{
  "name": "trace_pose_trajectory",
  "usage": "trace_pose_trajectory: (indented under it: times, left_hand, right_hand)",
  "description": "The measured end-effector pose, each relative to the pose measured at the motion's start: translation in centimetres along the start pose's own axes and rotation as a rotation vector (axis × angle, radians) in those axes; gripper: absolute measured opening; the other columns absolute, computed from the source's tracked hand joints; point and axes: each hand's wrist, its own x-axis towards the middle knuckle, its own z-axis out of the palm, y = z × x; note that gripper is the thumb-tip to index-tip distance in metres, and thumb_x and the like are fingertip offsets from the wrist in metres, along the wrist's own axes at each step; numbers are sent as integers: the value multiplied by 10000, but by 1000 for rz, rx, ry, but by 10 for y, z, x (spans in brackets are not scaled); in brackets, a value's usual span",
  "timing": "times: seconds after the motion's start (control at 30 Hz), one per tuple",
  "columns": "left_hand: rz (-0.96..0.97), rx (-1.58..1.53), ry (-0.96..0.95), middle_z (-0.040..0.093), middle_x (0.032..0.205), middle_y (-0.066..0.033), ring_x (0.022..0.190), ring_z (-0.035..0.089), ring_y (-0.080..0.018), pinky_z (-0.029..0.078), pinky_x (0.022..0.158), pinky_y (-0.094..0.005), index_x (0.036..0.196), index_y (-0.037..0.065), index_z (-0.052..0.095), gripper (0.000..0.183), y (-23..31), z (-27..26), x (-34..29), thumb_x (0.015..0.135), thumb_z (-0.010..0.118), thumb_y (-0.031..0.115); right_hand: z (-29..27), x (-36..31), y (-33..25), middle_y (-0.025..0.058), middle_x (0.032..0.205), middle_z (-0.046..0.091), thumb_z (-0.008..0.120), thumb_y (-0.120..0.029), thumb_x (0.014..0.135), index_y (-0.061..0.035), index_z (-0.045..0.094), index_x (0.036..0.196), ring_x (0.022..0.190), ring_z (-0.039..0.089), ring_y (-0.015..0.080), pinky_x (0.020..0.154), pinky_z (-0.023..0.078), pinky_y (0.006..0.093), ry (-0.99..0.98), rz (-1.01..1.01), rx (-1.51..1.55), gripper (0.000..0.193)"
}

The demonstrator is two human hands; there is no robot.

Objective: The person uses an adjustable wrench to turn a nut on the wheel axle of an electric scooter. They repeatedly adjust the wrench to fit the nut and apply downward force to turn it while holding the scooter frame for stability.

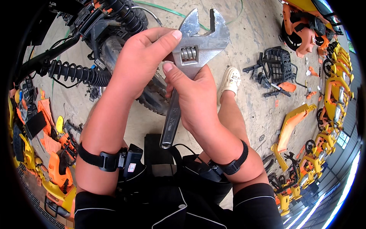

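Note:
A large silver adjustable wrench [212, 42] is held up in front of me, its open jaws pointing away and its handle slanting back toward my body. My right hand [196, 89] is closed around the neck just below the head, the thumb lying across it. At the movable jaw, my left hand [143, 57] pinches the wrench's side with its thumb on the metal; the fingers behind are partly hidden. The knurled adjusting screw shows in its window between both thumbs. Nothing sits between the jaws.
Beyond my left arm stand a vehicle's knobby tyre [152, 93] and a black coil-spring shock absorber [82, 73]. A black basket [278, 65] lies on the concrete floor at right. Orange and yellow panels [291, 128] and rows of yellow vehicles line the sides.

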Motion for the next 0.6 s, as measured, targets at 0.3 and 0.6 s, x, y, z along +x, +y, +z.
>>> trace_pose_trajectory:
  times: [0.3,0.6]
  left_hand:
    - [11,-37,12,676,878,-33,795,583,-88,473,719,-252,1099,-37,686,325,-6,4,1,938,667,244]
    - [26,-56,-7,679,917,-39,822,587,-92,477,739,-251,1124,-47,674,340,-3,4,-1,936,666,235]
  right_hand:
    - [-4,1,2,47,846,623,710,-137,910,-17,532,1097,680,586,110,589,489,265,2,35,18,284]
    - [-3,1,3,48,847,625,697,-101,909,-18,533,1088,680,589,108,587,494,265,5,-4,11,256]
